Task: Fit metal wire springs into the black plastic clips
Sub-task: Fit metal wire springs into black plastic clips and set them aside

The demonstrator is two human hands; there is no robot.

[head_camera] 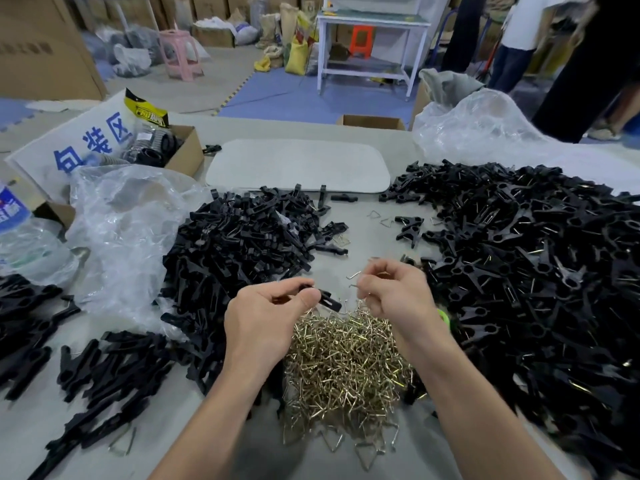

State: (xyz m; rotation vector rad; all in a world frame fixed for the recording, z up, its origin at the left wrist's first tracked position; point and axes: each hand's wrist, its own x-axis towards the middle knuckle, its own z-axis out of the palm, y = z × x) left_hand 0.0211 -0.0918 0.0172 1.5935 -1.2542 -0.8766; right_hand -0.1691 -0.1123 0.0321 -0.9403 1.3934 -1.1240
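Note:
My left hand (266, 320) pinches a black plastic clip (327, 298) that points right, above a heap of metal wire springs (346, 362). My right hand (394, 292) pinches one wire spring (355, 279), its bent ends sticking out to the left, a short gap from the clip. A big pile of black clips (242, 244) lies behind my left hand. A larger pile of clips with springs fitted (536, 278) spreads over the right side of the table.
More black clips (104, 372) lie at the front left. Crumpled clear plastic bags (131, 230) sit left and at the back right (485, 126). A grey pad (298, 164), a cardboard box (183, 147) and a white sign (86, 140) stand behind. People stand at far right.

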